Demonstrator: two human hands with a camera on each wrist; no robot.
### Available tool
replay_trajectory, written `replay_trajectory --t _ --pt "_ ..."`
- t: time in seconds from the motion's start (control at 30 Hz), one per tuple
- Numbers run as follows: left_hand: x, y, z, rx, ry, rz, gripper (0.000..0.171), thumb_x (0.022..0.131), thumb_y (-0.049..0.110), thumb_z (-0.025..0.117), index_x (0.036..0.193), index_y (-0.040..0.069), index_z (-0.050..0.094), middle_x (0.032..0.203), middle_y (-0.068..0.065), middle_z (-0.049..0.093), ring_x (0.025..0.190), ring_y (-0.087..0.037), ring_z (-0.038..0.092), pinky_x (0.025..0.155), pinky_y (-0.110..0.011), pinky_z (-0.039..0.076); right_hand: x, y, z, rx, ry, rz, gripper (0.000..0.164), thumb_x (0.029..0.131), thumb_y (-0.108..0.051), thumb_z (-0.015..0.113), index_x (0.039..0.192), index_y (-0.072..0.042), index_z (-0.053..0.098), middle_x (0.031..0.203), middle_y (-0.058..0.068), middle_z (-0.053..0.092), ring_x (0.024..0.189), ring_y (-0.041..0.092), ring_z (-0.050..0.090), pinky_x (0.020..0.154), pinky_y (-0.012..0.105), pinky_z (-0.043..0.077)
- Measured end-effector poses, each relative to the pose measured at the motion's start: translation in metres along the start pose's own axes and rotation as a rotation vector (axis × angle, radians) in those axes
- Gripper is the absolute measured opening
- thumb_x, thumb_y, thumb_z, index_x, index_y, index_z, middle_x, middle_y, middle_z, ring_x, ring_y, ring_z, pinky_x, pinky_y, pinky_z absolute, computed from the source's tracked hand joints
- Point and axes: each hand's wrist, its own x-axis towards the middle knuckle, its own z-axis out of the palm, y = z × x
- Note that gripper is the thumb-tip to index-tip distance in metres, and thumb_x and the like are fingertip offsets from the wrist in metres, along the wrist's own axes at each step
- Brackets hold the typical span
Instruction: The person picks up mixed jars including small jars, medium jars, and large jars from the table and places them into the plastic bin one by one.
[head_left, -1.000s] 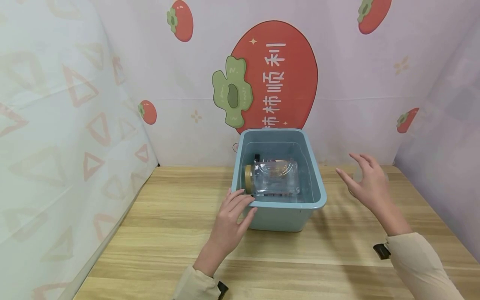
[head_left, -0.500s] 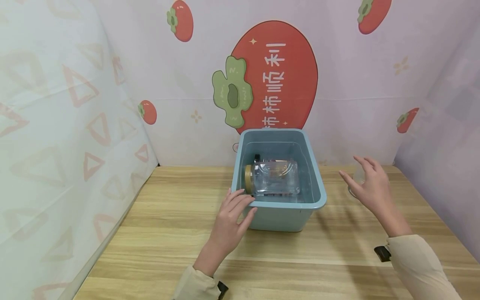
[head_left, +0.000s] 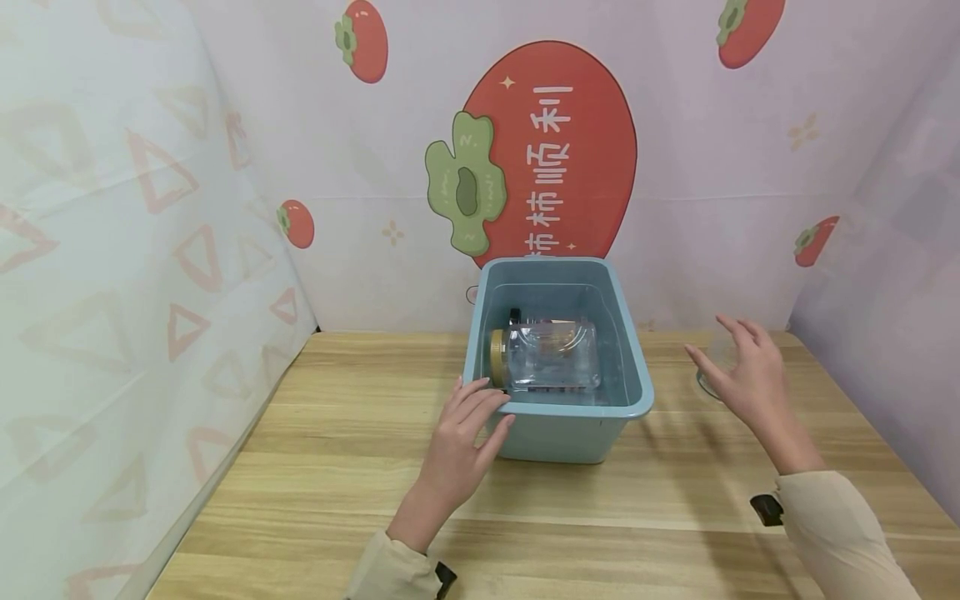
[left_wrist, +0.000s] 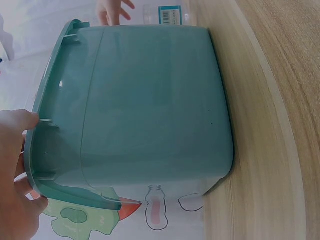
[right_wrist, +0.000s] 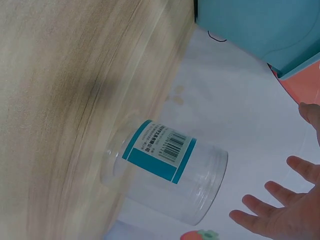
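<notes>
A blue plastic bin (head_left: 636,354) stands on the table. My left hand (head_left: 450,450) holds its near left corner; in the left wrist view the thumb and fingers lie around the rim (left_wrist: 45,100). Inside the bin a clear jar with a gold lid (head_left: 551,358) lies on its side, over dark items that are mostly hidden. My right hand (head_left: 753,387) is to the right of the bin, fingers spread and holding nothing. Just beyond it stands a clear plastic container (right_wrist: 200,185) with a teal-and-white barcode label (right_wrist: 160,150), largely hidden by the hand in the head view.
The wooden table (head_left: 337,483) runs in front of the bin and to both sides. A printed cloth (head_left: 390,167) hangs close behind the bin. More cloth walls the left and right sides.
My right hand has moved slightly right and toward me, showing more of the clear container's base. The left hand and the bin have stayed put.
</notes>
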Motion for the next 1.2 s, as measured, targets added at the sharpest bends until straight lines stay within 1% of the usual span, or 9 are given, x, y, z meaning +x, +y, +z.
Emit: replay_trajectory --t 0.4,0.53,0.77,0.97,1.2 --pt "-0.001 -0.001 0.002 0.003 -0.001 -0.004 0.025 0.092 0.005 0.080 0.116 0.004 0.075 0.115 -0.006 0.076 0.127 -0.034 0.065 0.112 -0.070 0.044 -0.001 0.011 0.002 0.004 0.004 0.023 0.070 0.101 -0.034 0.071 0.151 0.009 0.047 0.146 0.044 0.043 0.132 0.065 0.042 0.105 0.080 0.038" --pt "-0.001 -0.001 0.002 0.003 0.001 -0.003 0.025 0.092 0.004 0.080 0.116 0.004 0.075 0.115 -0.006 0.076 0.126 -0.034 0.065 0.111 -0.071 0.045 -0.002 0.013 0.003 0.001 -0.004 0.039 0.070 0.102 -0.036 0.069 0.150 0.009 0.047 0.145 0.045 0.043 0.131 0.065 0.041 0.105 0.080 0.036" --pt "0.000 0.002 -0.001 0.006 -0.004 -0.006 0.026 0.091 0.007 0.082 0.116 0.005 0.075 0.115 -0.008 0.076 0.128 -0.034 0.064 0.115 -0.068 0.043 -0.002 0.017 0.004 0.001 -0.021 0.060 0.071 0.103 -0.037 0.068 0.151 0.010 0.045 0.147 0.045 0.041 0.133 0.066 0.038 0.108 0.080 0.032" --pt "0.001 0.002 -0.001 0.007 0.000 -0.003 0.026 0.091 0.006 0.081 0.116 0.005 0.074 0.115 -0.007 0.076 0.128 -0.034 0.064 0.114 -0.069 0.043 0.000 0.022 0.006 -0.010 -0.015 0.060 0.070 0.102 -0.034 0.070 0.150 0.011 0.046 0.147 0.046 0.041 0.134 0.067 0.037 0.111 0.080 0.030" --pt "0.000 0.001 0.001 0.014 -0.001 -0.005 0.025 0.092 0.005 0.080 0.116 0.004 0.075 0.115 -0.007 0.076 0.127 -0.033 0.065 0.115 -0.067 0.043 0.001 0.028 0.006 -0.021 -0.019 0.075 0.070 0.102 -0.035 0.069 0.150 0.011 0.045 0.147 0.047 0.039 0.134 0.068 0.035 0.112 0.080 0.027"
